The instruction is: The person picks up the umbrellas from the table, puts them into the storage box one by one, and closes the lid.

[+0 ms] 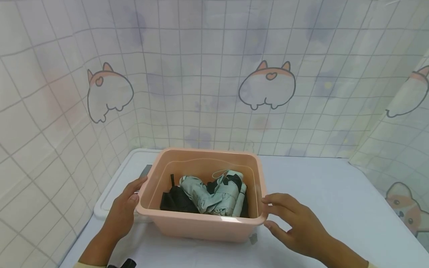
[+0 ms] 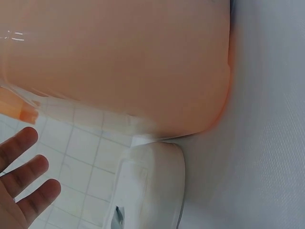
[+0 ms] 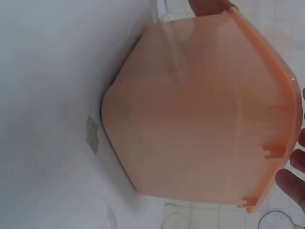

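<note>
White lid (image 1: 110, 188) flat on desk (image 1: 335, 208) at far left, partly under bin. Left hand (image 1: 124, 208) flanks left rim of pink bin (image 1: 201, 225) — fingers straight, thumb near rim, holding nothing. Bin sits on desk, centre-left, with folded umbrellas (image 1: 214, 193) loose inside, grey-green over black. Right hand (image 1: 295, 223) flanks right rim — fingers relaxed, tips at edge, nothing clasped; hands bracket bin, suited to steadying.

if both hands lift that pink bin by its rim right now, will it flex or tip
The pink bin looks like thin plastic, so the rim may flex slightly. It holds only folded umbrellas, so it is probably light. They lie low and fairly central, so tipping seems unlikely with the left hand and right hand on opposite sides.
</note>
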Motion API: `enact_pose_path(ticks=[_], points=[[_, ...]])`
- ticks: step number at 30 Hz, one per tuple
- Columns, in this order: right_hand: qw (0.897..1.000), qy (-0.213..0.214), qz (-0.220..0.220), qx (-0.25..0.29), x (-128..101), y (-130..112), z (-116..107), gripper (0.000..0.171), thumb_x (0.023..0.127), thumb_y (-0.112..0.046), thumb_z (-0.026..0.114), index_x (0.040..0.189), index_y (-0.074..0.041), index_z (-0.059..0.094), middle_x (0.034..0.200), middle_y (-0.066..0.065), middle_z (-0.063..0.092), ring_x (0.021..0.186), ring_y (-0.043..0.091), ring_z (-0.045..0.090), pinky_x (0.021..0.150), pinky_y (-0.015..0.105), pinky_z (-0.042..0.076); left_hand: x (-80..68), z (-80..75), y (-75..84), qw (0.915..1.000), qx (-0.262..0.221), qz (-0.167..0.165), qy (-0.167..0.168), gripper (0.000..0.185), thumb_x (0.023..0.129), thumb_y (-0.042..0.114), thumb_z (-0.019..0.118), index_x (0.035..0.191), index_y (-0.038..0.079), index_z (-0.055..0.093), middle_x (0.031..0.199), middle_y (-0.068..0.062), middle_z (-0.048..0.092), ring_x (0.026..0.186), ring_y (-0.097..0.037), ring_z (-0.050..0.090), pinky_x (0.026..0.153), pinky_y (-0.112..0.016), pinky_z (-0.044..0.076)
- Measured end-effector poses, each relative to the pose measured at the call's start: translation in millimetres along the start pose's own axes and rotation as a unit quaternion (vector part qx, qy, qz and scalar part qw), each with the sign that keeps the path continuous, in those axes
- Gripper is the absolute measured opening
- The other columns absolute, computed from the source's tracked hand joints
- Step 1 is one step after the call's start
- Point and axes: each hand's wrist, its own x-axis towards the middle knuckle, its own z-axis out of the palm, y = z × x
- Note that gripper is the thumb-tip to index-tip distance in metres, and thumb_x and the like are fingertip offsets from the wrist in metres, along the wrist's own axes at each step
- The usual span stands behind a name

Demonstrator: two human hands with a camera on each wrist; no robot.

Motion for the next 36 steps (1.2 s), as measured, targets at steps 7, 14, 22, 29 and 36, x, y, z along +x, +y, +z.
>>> enact_pose_path(ticks=[7,14,22,29,36], points=[[0.999,0.040,-0.022,0.024,-2,-6,9,0.029,0.106,-0.035,0.056,0.100,-0.014,0.074,0.115,0.005,0.069,0.111,0.026,0.064,0.102,0.018,0.043,-0.1,0.0,-0.6,0.9999,-0.001,0.008,0.007,0.048,0.111,0.020,0.027,0.157,0.024,0.040,0.140,-0.020,0.056,0.128,-0.048,0.053,0.097,-0.074,0.040],[0.993,0.085,-0.003,0.077,-4,-8,16,0.027,0.104,-0.034,0.060,0.098,-0.011,0.075,0.108,0.009,0.070,0.112,0.025,0.063,0.105,0.020,0.042,-1.0,-2.1,1.5,1.0000,-0.005,-0.005,0.003,0.047,0.112,0.023,0.028,0.157,0.025,0.041,0.143,-0.020,0.055,0.129,-0.049,0.052,0.096,-0.074,0.040],[0.992,0.083,0.027,0.086,-8,-8,18,0.027,0.103,-0.037,0.061,0.098,-0.013,0.075,0.109,0.007,0.070,0.115,0.024,0.062,0.106,0.021,0.041,4.1,-6.2,4.5,0.9981,-0.054,0.027,0.015,0.050,0.113,0.023,0.019,0.152,0.020,0.050,0.148,-0.010,0.054,0.128,-0.033,0.053,0.099,-0.059,0.043],[0.992,0.073,0.049,0.090,-12,-9,18,0.026,0.103,-0.038,0.061,0.101,-0.016,0.075,0.112,0.005,0.070,0.117,0.023,0.061,0.106,0.019,0.040,14.4,-13.6,1.2,0.9976,-0.032,0.053,0.031,0.046,0.113,0.014,0.024,0.140,0.007,0.061,0.139,-0.014,0.061,0.131,-0.006,0.049,0.097,-0.019,0.039],[0.992,0.081,0.037,0.089,-11,-7,19,0.027,0.103,-0.037,0.061,0.100,-0.015,0.076,0.112,0.006,0.071,0.116,0.024,0.061,0.105,0.020,0.041,27.3,-19.4,-3.8,0.9987,0.029,-0.008,0.042,0.045,0.114,0.024,0.030,0.139,0.001,0.059,0.138,-0.018,0.062,0.132,-0.040,0.053,0.106,-0.049,0.044]])
